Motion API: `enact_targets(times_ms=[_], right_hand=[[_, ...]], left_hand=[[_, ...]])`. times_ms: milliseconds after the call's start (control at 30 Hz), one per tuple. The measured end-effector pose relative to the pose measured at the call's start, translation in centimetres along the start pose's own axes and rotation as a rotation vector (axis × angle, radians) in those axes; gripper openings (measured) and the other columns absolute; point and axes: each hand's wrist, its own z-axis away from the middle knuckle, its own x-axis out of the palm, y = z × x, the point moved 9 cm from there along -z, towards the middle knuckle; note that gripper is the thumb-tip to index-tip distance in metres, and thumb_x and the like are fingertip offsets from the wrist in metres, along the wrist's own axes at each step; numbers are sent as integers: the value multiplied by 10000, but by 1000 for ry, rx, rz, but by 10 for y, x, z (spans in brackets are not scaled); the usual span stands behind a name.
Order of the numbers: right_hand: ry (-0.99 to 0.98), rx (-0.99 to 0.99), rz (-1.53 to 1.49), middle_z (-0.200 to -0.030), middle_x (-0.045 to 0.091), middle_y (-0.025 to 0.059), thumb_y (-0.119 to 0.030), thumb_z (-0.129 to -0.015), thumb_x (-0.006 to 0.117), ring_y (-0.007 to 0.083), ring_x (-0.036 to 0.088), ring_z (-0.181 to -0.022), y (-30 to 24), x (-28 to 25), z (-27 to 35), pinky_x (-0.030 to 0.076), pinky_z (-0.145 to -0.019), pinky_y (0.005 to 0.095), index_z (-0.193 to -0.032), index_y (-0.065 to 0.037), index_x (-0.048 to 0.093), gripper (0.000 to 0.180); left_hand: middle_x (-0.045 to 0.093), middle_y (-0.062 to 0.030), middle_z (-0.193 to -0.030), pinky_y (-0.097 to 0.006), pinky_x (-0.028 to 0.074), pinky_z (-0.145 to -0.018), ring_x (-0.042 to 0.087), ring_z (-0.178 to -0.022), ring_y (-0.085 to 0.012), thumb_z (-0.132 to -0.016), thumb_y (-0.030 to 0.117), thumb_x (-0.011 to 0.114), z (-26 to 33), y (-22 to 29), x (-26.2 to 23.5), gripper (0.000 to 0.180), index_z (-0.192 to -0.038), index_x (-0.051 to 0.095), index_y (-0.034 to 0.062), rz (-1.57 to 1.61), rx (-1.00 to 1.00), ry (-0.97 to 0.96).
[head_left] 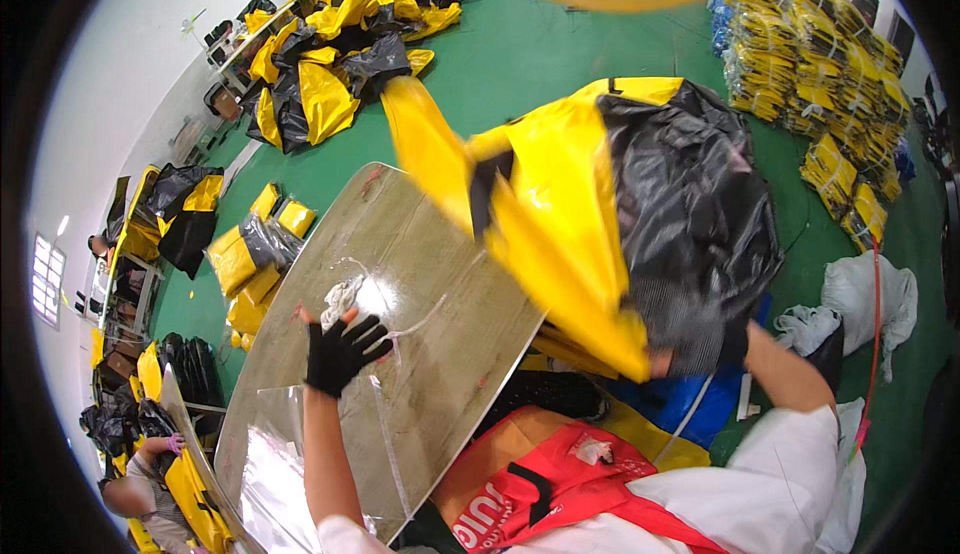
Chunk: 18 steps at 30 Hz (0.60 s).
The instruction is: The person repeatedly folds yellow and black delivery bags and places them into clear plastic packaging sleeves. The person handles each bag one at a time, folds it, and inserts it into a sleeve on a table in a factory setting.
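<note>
Yellow-black sheeting (pixel 690 184) glossy, plastic-looking; tabletop (pixel 465 284) wood-grained, smooth; glove (pixel 338 356) matt cloth.

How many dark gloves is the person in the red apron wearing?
2: one on the left hand, over the table; one, blurred, on the right hand, against the yellow-and-black material.

The person's left hand (pixel 343 357) wears black — below its fingers (pixel 366 332), a grey-brown wood-grain tabletop (pixel 440 234); past them, white cord (pixel 342 300). At the right hand (pixel 708 352)'s fingers, yellow-and-black coated fabric (pixel 585 179) — beyond, green floor (pixel 560 49).
</note>
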Motion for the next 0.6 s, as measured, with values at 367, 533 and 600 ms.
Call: enact_targets(times_ms=[367,533,600], right_hand=[[-884,-431,33,-1505,169,68,-359,-824,525,339,138,-1380,-138,279,74,106,-1071,593,-951,-160,679,282],[22,-302,-166,-1349,438,121,-280,-689,676,341,391,-1245,-73,168,2,305,-1012,504,-1106,-90,594,465],[215,-31,339,-1371,417,106,-290,-736,638,333,364,-1271,-22,119,-33,238,-1042,530,-1216,-148,525,514]], left_hand=[[629,-82,-914,-303,473,-713,577,-801,-180,-757,348,677,-71,-9,39,444,-1042,600,17,-1642,-62,452],[636,-81,-1008,-291,458,-824,584,-894,-165,-837,124,621,23,-8,125,316,-1113,569,-22,-1170,605,47],[622,-75,-1039,-284,462,-831,577,-928,-154,-857,110,610,92,21,109,304,-1129,556,-14,-1012,572,176]])
